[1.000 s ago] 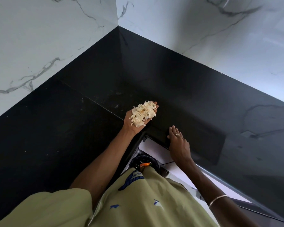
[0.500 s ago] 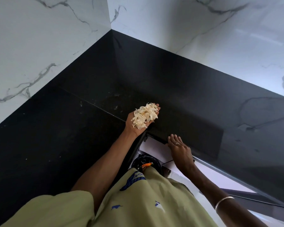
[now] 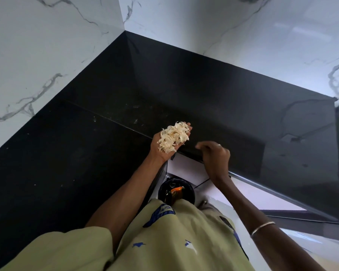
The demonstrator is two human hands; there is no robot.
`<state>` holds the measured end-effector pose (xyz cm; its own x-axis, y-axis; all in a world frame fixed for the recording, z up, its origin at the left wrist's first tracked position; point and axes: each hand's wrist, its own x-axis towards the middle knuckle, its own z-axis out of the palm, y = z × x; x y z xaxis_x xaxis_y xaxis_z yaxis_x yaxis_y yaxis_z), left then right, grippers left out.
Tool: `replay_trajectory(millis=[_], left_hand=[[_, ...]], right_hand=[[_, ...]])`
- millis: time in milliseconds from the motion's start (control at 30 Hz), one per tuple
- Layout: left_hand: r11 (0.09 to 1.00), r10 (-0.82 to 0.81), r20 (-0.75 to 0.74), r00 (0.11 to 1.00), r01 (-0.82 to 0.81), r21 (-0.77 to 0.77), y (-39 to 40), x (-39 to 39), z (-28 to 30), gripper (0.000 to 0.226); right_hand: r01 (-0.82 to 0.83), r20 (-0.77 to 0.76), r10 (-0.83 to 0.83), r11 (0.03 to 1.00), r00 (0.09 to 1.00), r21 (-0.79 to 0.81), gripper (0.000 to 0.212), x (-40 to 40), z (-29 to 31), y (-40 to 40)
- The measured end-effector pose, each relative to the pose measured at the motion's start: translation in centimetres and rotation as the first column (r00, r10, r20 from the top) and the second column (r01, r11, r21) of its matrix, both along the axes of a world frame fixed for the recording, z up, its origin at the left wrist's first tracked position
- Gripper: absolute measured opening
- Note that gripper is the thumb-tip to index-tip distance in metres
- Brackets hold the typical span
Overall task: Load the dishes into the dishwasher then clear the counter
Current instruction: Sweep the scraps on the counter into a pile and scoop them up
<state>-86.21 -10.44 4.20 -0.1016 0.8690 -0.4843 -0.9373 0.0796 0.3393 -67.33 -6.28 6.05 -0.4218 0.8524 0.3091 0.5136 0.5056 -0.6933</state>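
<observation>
Over the black counter (image 3: 70, 157) near its inner corner, the left hand (image 3: 165, 145) lay cupped, palm up, carrying pale peelings (image 3: 174, 138); the right hand (image 3: 215, 159), fingers loosely curled and holding nothing, hovered at the counter's near edge, just right; below stood a dark bin (image 3: 176, 192), partly hidden by the shirt (image 3: 164, 241)

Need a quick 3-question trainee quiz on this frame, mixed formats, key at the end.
1. Multiple choice: what lies in the upturned left hand?
A. a folded cloth
B. a heap of pale peelings
C. a spoon
2. True or false: the right hand lies flat, palm down, on the black counter.
3. Fill in: down by the person's body, partly hidden by the shirt, stands a round black ____ holding an orange wrapper.

Key: 1 B. 2 false: its fingers are curled at the counter's edge; whether they pinch anything cannot be told. 3 bin.
</observation>
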Motion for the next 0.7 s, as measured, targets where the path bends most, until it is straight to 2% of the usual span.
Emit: replay_trajectory(millis=[67, 133, 267, 333, 400, 433, 467, 533, 600, 700], left_hand=[[0.999, 0.021, 0.028, 0.999, -0.021, -0.027, -0.4, 1.1, 0.2, 0.053], [0.998, 0.051, 0.057, 0.997, -0.049, -0.041, -0.8, 2.4, 0.6, 0.053], [0.972, 0.144, -0.075, 0.987, -0.156, -0.178, -0.9, 5.0, 1.9, 0.044], [0.947, 0.167, -0.092, 0.982, -0.186, -0.261, -1.4, 6.4, 1.8, 0.024], [0.936, 0.157, -0.132, 0.979, -0.190, -0.295, -1.9, 7.5, 3.1, 0.023], [0.959, 0.126, -0.128, 0.984, -0.154, -0.240, -1.8, 8.3, 3.7, 0.024], [0.966, 0.103, -0.127, 0.987, -0.129, -0.222, -1.7, 8.8, 4.0, 0.024], [0.949, 0.100, -0.164, 0.981, -0.143, -0.280, -1.9, 10.2, 4.0, 0.022], [0.869, 0.224, -0.221, 0.949, -0.297, -0.396, -2.9, 11.2, 3.4, 0.021], [0.840, 0.254, -0.255, 0.933, -0.343, -0.420, -4.3, 13.0, 2.7, 0.020]], right_hand=[[-0.029, -0.092, 0.028, 1.000, 0.995, -0.009, 0.010, -1.3, 1.9, -0.2], [-0.089, -0.112, 0.089, 0.996, 0.990, 0.009, 0.010, -2.1, 3.3, -0.3], [-0.210, 0.060, 0.205, 0.973, 0.977, 0.097, 0.016, -1.9, 3.4, 0.2], [-0.260, 0.135, 0.242, 0.956, 0.961, 0.139, 0.019, -1.1, 3.2, 0.5], [-0.270, 0.157, 0.244, 0.948, 0.957, 0.170, 0.020, -0.3, 3.3, 0.5], [-0.264, 0.148, 0.239, 0.946, 0.960, 0.186, 0.020, 0.4, 3.4, 0.3], [-0.250, 0.123, 0.229, 0.949, 0.966, 0.195, 0.018, 0.9, 3.6, 0.2], [-0.217, 0.055, 0.210, 0.959, 0.976, 0.180, 0.015, 2.1, 3.6, 0.2], [-0.206, 0.034, 0.203, 0.967, 0.979, 0.149, 0.015, 3.1, 3.7, 0.2], [-0.232, 0.055, 0.227, 0.967, 0.972, 0.108, 0.015, 4.4, 3.7, 0.0]])
